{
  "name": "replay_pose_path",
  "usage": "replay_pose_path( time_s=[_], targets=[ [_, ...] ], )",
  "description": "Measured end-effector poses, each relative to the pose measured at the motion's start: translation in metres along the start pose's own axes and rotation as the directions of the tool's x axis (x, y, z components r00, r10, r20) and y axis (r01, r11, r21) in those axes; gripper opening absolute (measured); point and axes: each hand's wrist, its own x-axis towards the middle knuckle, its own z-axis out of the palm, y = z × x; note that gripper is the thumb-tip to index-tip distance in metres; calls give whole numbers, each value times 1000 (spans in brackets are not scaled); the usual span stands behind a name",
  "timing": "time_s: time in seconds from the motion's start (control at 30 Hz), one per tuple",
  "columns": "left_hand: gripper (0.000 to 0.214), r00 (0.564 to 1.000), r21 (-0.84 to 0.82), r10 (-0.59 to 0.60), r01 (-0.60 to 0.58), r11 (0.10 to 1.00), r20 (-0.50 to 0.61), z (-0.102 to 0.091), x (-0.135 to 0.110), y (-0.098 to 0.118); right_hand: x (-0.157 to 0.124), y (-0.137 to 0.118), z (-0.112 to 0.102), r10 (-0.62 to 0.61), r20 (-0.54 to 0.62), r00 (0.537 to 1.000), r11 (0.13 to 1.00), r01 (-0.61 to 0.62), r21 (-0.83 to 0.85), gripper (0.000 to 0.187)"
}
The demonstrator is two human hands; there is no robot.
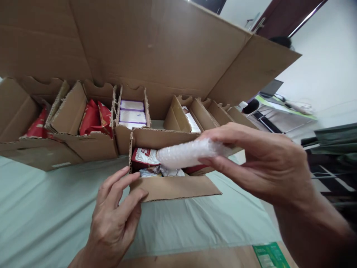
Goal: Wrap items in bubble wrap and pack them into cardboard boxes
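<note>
My right hand (264, 163) is closed around a rolled piece of bubble wrap (189, 152), holding it over a small open cardboard box (173, 188). Inside that box lie red and white packets (143, 156). My left hand (117, 212) rests at the box's front left corner, fingers curled with the fingertips touching the front flap; it holds nothing.
Several more small open cardboard boxes stand in a row behind: some with red packets (93, 119), one with white packs (132, 115). A large cardboard flap (139, 44) rises behind them. All sit on a pale green sheet (41, 208). A green packet (270, 255) lies at the near right.
</note>
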Motion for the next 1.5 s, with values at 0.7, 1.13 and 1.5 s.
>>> replay_pose_path(
  time_s=[0.7, 1.13, 1.5],
  targets=[
    [30, 999, -36, -20, 18, 999, -34, 4, -2, 1, -4, 5, 82, -138, 490, 861, 981, 52, 186, 43],
    [65, 873, -222, -481, 456, 862, -76, -4, -13, -2, -100, 15, 25, 357, -212, 910, 931, -328, 163, 19],
    [77, 792, -675, -563, 549, 492, 234, 33, 27, -1, -128, 28, 122, 597, 33, 801, 610, -481, 629, 41]
  ],
)
